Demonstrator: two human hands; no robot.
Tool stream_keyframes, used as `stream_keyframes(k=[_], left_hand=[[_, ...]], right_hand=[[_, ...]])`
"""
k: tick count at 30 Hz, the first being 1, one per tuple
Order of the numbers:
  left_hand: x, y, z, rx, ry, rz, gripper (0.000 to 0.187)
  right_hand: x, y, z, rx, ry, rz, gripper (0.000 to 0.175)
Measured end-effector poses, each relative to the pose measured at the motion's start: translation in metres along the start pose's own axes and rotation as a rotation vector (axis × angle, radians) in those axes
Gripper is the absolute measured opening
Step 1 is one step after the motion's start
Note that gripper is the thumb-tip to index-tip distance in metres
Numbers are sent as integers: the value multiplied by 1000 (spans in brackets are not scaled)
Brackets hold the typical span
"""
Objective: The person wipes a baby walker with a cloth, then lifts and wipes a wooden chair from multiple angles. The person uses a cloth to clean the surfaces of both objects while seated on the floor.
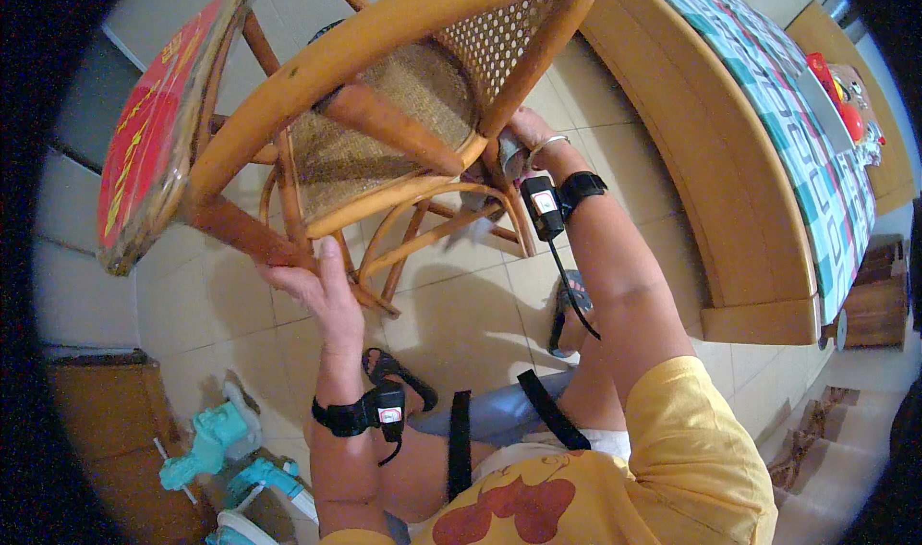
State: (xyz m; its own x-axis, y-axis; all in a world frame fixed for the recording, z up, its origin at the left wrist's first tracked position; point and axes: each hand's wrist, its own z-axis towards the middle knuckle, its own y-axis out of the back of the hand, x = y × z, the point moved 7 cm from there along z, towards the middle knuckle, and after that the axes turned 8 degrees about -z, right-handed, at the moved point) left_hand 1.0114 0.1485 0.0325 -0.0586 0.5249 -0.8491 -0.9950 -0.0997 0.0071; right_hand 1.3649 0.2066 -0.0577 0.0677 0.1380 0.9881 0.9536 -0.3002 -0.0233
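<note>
A rattan armchair [392,214] with a woven seat and a cane mesh panel [497,41] stands tilted before me. My left hand [328,289] grips the lower end of its curved armrest frame, thumb up, the other fingers partly hidden beneath. At the chair's right front corner, my right hand [531,129] is closed around a grey cloth [513,157], pressed against the upper leg. Its fingertips are hidden behind the leg and cloth. Both of my wrists wear black straps with small cabled devices.
A red-topped round piece [155,124] bearing yellow writing stands left of the chair. The wooden bed frame [713,156] with a checked sheet curves along the right. Turquoise wheeled items [216,430] and a brown box [108,415] lie lower left. My sandalled feet rest on floor tiles.
</note>
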Motion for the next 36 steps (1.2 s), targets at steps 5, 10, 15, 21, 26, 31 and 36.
stream_keyframes(k=[5, 10, 15, 21, 26, 31, 36], left_hand=[[40, 50, 33, -169, 56, 83, 75], [102, 131, 105, -385, 180, -8, 58], [92, 140, 96, -385, 149, -90, 68], [31, 90, 35, -238, 175, -247, 68], [30, 40, 26, 24, 91, 35, 59], [43, 34, 29, -81, 61, -33, 45], [44, 31, 24, -206, 54, -65, 38]], right_hand=[[-37, -21, 12, -37, 36, -231, 35], [-63, -97, -23, -4, 24, -421, 34], [-69, -148, -56, -168, 145, -367, 36], [-67, -142, -77, -29, 51, -260, 32], [-14, -118, -111, 74, 156, 173, 20], [29, -145, -110, 12, 453, -305, 39], [25, -170, -141, -31, 725, -690, 52]])
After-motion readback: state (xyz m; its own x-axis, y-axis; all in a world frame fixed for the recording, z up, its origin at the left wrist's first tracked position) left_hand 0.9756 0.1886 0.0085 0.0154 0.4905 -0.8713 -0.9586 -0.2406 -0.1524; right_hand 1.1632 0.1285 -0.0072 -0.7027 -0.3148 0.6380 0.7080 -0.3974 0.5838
